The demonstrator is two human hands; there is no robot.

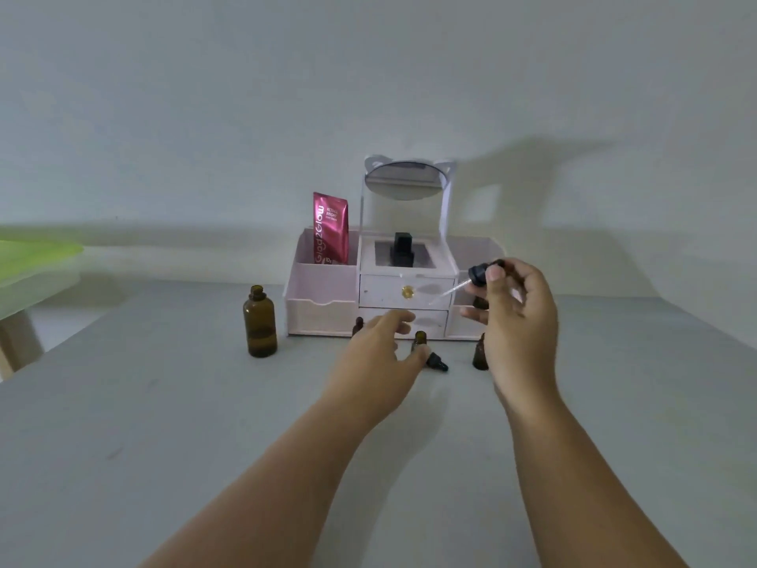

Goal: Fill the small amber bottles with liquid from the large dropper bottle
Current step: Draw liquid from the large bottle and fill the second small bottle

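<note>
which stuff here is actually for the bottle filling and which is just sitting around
For the job:
- large amber bottle, open
- dropper in the right hand
- small amber bottles, the middle one by the left hand
- small dropper cap lying on the table

Lying about:
- white organiser with mirror
- pink sachet
- black bottle
</note>
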